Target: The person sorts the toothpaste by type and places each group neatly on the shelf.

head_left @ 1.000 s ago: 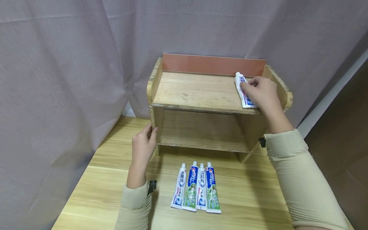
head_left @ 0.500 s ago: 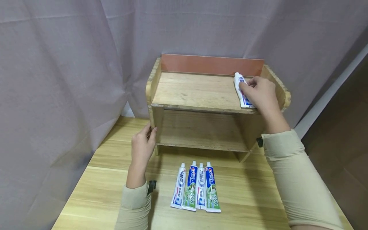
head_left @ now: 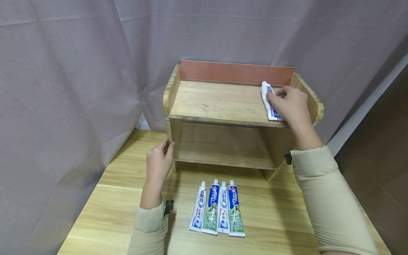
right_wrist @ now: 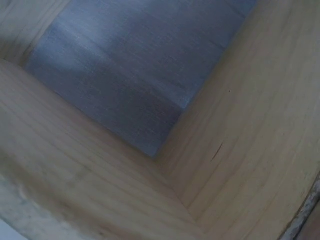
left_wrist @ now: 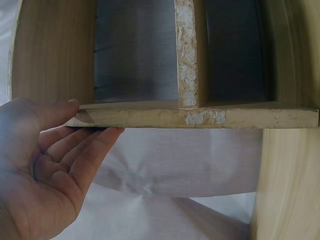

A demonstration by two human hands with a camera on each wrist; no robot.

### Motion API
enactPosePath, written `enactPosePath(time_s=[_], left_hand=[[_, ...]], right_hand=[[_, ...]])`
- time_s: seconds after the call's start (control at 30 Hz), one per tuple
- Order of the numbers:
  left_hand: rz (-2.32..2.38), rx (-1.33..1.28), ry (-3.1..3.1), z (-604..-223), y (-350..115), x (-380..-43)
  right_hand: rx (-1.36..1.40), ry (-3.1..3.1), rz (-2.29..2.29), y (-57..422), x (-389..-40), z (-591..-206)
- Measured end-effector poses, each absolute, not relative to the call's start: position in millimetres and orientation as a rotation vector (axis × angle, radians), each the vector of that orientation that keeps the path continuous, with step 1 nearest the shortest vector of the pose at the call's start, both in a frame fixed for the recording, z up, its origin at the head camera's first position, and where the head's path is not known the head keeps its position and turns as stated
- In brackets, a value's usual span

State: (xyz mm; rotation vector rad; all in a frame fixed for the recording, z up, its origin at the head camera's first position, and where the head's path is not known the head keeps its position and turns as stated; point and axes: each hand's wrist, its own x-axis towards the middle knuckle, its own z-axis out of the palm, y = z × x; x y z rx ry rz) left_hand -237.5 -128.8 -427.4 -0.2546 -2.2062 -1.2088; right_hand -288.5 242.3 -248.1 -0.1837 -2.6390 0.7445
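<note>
A white and blue toothpaste tube (head_left: 266, 94) lies on the top board of a small wooden shelf (head_left: 213, 102), near its right end, cap toward the back. My right hand (head_left: 290, 103) pinches this tube from above, hiding part of its right side. Low on the shelf's left side panel, my left hand (head_left: 159, 160) grips the edge. In the left wrist view, that hand (left_wrist: 60, 165) has its thumb on one face of the panel (left_wrist: 150, 118) and its fingers on the other. The right wrist view shows bare boards of the shelf (right_wrist: 250, 125) and no hand.
Several toothpaste tubes (head_left: 211, 209), white-blue and blue-green by turns, lie side by side on the wooden table (head_left: 111, 205) before the shelf. A reddish-brown strip (head_left: 236, 72) stands along the shelf's back. A grey curtain (head_left: 79, 71) hangs behind.
</note>
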Motion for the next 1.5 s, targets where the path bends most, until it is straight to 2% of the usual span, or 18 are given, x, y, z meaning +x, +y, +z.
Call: enactPosePath(time_s=[0.8,1.5], left_hand=[[-1.217,-0.24,-2.21,-428,-129,-237],[-1.221,-0.227,-2.209,-428,-128,-238]], right_hand=[[-0.307,-2.431,0.832,246,-281,-254],[-0.108,-2.013,0.925,239,-255,-277]])
